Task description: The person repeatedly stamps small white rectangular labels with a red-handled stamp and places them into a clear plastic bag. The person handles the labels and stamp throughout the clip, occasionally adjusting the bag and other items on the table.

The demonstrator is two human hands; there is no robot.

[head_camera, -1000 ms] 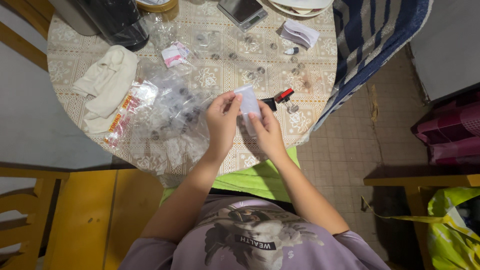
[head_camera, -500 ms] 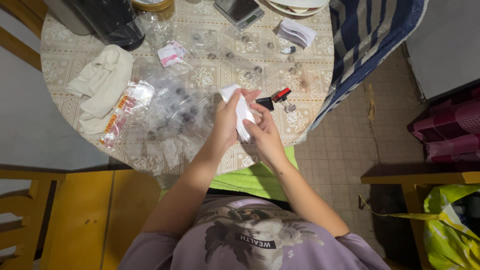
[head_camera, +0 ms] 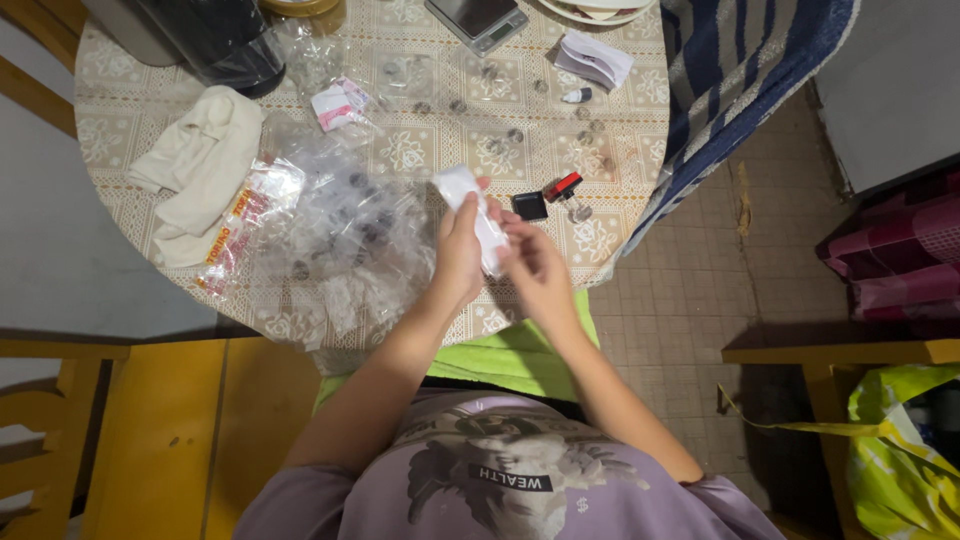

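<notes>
At the bottom of the frame, the person is sitting in a lilac printed shirt [head_camera: 500, 480], with a bright green cloth [head_camera: 510, 355] lying across the lap just above it. Both forearms are reaching up toward the middle of the picture. The left hand [head_camera: 458, 255] is gripping a small white packet [head_camera: 472, 215], fingers curled round its lower part and thumb pressing on it. The right hand [head_camera: 535, 265] is closing in from the right, fingertips pinching the packet's lower right edge. So both hands are grasping that packet, and it is sitting just above centre frame, over the near edge of the round table [head_camera: 620, 190], tilting up to the left.

Left of the hands, a heap of crumpled clear plastic bags [head_camera: 340, 235] is spreading over the lace-patterned cloth, with small dark round pieces showing through. Just right of the packet, a small black square case [head_camera: 529, 206] is lying beside a red-capped vial [head_camera: 566, 190].

Farther out to the left, a cream cloth [head_camera: 200, 165] is lying folded. In the upper middle, a small white and pink sachet [head_camera: 340, 103] is resting near scattered tiny clear containers [head_camera: 500, 135]. At the top edge, a pocket scale [head_camera: 478, 18] is sitting in the middle, a dark container [head_camera: 215, 35] at the upper left, and a folded white paper [head_camera: 595, 58] at the upper right. A blue striped cloth [head_camera: 740, 80] is hanging off the table's right side.
</notes>
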